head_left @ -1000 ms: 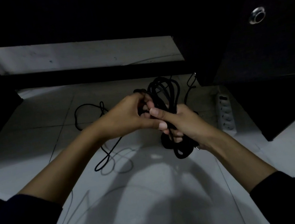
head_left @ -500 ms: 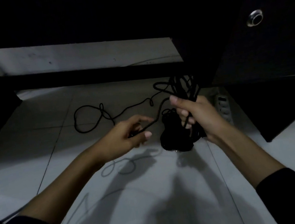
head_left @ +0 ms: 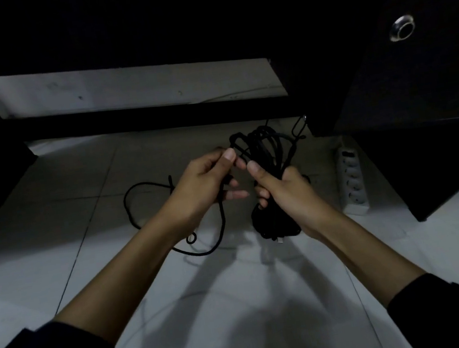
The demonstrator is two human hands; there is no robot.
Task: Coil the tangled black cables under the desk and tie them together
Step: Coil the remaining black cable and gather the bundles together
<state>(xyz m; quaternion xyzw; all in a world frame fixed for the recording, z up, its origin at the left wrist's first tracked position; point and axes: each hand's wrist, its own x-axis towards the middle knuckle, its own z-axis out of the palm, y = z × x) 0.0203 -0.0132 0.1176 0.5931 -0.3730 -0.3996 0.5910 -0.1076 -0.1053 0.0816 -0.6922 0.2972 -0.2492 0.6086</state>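
A bundle of coiled black cable (head_left: 265, 145) is gripped in my right hand (head_left: 287, 192), with loops sticking up above the fist and a thick lump hanging below it. My left hand (head_left: 203, 186) pinches a loose strand of the same cable between thumb and fingers, right beside the top of the coil. From that hand the free black cable (head_left: 147, 185) drops down, curves over the floor in a loop and trails off to the left. Both hands are held above the pale tiled floor under the dark desk.
A white power strip (head_left: 351, 180) lies on the floor to the right of the coil, against a dark cabinet (head_left: 413, 148). The desk's dark underside fills the top of the view, with a pale wall strip (head_left: 121, 85) behind. Tiled floor (head_left: 240, 305) spreads out in front.
My left hand has risen from low left up to the top of the coil, bringing the loose strand with it. The loose cable on the floor has been drawn nearer.
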